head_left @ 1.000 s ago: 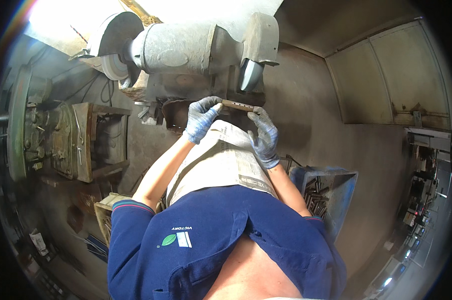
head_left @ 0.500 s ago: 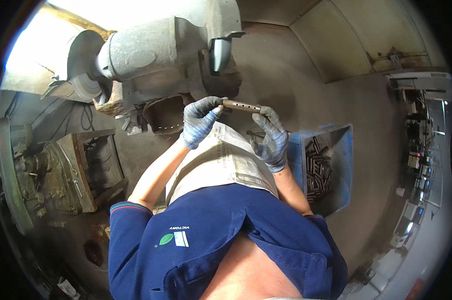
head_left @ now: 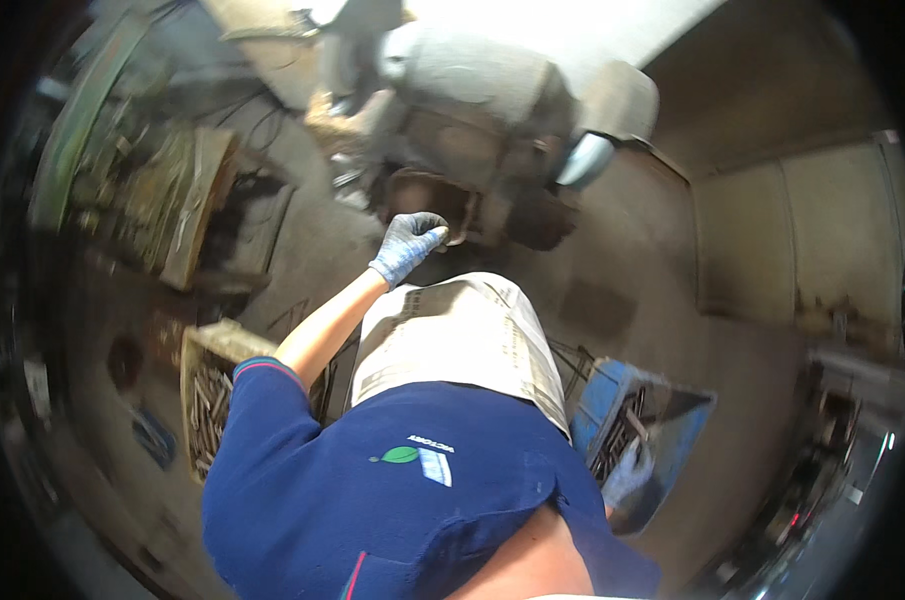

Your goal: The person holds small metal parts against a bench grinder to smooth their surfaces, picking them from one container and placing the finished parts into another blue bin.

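My left hand [head_left: 410,246], in a grey-blue work glove, is raised beyond my lap, in front of the bench grinder [head_left: 477,75]. Its thumb and fingers are pinched together; whether anything small is between them is hidden. My right hand [head_left: 628,474], gloved too and blurred, reaches down into the blue bin [head_left: 601,392] at my right. A short metal tube [head_left: 636,425] sticks out from its closed fingers. Dark metal tubes [head_left: 612,446] lie in the bin beside that hand.
At my left stands a wooden box [head_left: 234,342] of metal tubes. Beyond it is a dirty green machine [head_left: 142,190]. The grinder's wheel guard [head_left: 617,100] juts out ahead. Pale panels [head_left: 802,230] stand at the far right. A pale apron [head_left: 452,330] covers my lap.
My right hand has left the perforated tube's former place before me and gone down into the blue bin. My left hand stays raised. The whole view has swung, shifting the grinder rightward.
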Available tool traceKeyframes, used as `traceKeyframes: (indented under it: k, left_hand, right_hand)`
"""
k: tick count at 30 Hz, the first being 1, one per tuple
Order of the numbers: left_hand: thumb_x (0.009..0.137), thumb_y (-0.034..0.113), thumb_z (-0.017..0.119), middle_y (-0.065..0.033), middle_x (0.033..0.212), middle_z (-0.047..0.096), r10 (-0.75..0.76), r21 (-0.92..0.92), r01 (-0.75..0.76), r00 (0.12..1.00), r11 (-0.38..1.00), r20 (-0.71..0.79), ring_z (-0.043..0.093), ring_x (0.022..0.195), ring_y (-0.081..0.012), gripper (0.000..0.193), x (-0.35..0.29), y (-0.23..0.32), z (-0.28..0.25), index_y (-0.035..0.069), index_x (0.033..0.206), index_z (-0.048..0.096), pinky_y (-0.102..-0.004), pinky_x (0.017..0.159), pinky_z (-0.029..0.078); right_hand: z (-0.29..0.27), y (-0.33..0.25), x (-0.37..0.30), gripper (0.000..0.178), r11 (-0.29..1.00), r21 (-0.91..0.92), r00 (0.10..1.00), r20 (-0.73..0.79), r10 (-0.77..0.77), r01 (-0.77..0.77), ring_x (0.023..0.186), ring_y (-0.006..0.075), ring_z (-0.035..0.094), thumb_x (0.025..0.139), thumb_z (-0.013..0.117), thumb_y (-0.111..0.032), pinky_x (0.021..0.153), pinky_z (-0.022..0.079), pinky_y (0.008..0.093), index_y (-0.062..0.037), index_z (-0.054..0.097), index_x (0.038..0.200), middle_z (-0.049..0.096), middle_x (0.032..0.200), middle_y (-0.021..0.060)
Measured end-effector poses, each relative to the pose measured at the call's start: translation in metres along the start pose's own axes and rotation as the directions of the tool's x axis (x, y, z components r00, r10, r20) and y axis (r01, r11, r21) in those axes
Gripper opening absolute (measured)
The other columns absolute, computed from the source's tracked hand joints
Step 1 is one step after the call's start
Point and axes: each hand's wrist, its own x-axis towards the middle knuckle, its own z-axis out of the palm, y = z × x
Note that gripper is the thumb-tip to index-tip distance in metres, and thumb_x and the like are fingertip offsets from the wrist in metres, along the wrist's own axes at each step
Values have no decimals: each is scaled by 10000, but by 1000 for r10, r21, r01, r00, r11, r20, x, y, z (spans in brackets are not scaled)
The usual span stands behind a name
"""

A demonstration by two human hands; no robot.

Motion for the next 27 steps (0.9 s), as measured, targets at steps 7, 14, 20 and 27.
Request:
traceKeyframes:
  k: [7,14,20,27]
  left_hand:
    - [836,116,599,-55,736,656,-49,119,94,940,988,-339,599,630,-97,149,-67,-39,-71,-12,877,662,-247,620,499]
    - [821,137,601,-82,752,672,84,253,126,726,959,-683,605,666,-111,172,-202,-51,-156,-10,880,668,-276,637,498]
    - [770,181,592,-153,820,669,222,318,520,240,793,-945,652,730,-279,194,-382,-113,-239,54,888,679,-335,689,499]
    - [762,208,614,-175,1023,638,-171,157,930,223,333,-960,611,974,-324,299,-389,-126,-243,66,1022,650,-405,834,486]
  right_hand:
    - [62,-28,66,290,948,316,948,286,-136,40,811,234,588,827,650,-175,783,473,352,64,627,990,652,936,123]
    - [159,-132,66,224,860,509,653,636,-411,46,761,123,569,860,602,-111,680,488,274,56,619,1008,626,960,96]
    - [195,-146,73,265,877,473,517,730,-446,89,853,160,564,845,630,-135,768,473,284,57,613,1028,620,989,96]
    - [208,-173,71,235,865,465,483,722,-495,189,878,165,583,841,629,-98,803,469,288,54,619,1019,638,975,113]
